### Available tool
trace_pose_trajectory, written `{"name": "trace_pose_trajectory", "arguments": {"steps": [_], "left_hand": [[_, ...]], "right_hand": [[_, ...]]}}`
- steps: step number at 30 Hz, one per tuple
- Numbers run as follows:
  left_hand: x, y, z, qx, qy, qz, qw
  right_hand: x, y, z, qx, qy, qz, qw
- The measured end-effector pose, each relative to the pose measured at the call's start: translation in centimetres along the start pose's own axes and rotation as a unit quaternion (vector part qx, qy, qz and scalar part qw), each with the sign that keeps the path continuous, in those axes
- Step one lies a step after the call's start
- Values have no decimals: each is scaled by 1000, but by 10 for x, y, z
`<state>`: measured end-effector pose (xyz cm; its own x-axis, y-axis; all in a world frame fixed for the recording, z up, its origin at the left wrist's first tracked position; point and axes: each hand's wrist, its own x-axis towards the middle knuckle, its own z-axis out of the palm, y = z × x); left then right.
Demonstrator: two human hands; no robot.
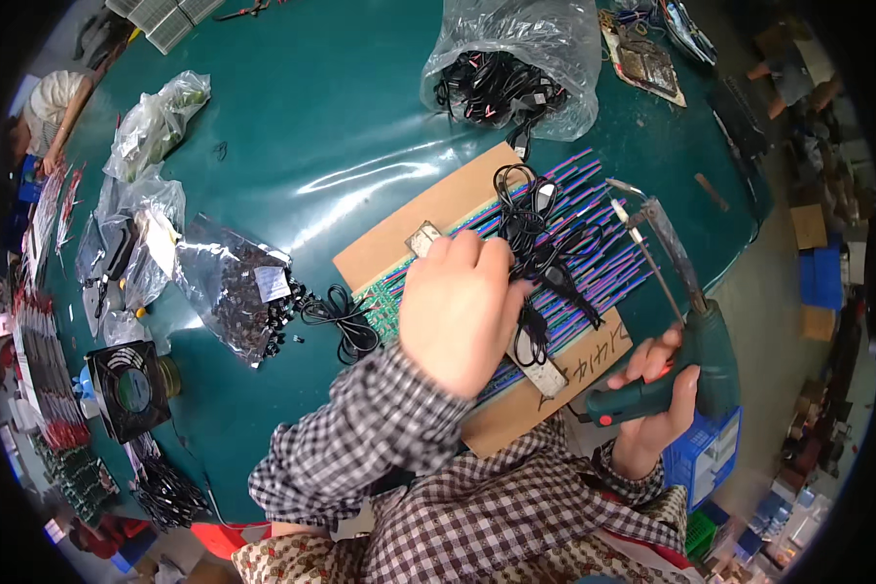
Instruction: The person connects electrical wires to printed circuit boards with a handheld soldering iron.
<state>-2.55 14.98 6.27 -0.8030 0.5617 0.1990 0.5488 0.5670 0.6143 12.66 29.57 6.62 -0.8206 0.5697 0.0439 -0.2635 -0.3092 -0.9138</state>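
Note:
My right hand (657,399) is closed round the handle of a dark green soldering gun (716,360), held at the right of the work. The gun's metal arm and pale tip point away from me, beside the far ends of the wires. My left hand (462,316) is curled over the green circuit boards (384,304), its fingertips partly hidden by the hand itself. Against its fingers lie coiled black cables (523,219), on top of rows of purple and blue wires (594,268). A brown cardboard sheet (501,428) lies under the boards, with a metal bar (545,378) on it.
Left of the boards lie a black cable coil (341,326) and a bag of small black parts (234,292). A small black fan (131,389) stands at the table's left. A clear bag of black cables (516,83) lies at the back. Another person (58,112) is at far left.

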Motion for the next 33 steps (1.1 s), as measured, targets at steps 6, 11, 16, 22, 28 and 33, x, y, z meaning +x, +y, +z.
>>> {"name": "trace_pose_trajectory", "arguments": {"steps": [6,11,16,22,28,33], "left_hand": [[7,1,-7,-158,112,-13,981],[12,2,-18,-412,199,8,889],[-2,9,-42,-660,180,-30,728],[-56,12,-54,-691,-48,-209,690],[-75,8,-49,-684,-26,-252,684],[-83,1,-46,-599,-29,-227,767]], "right_hand": [[12,-4,-3,-42,37,-27,998],[16,-8,8,-11,33,-39,999],[16,-13,22,-10,-7,-50,999],[20,-14,73,-145,-134,-1,980],[24,5,95,-198,-249,72,945],[21,11,103,-249,-234,70,937]]}}
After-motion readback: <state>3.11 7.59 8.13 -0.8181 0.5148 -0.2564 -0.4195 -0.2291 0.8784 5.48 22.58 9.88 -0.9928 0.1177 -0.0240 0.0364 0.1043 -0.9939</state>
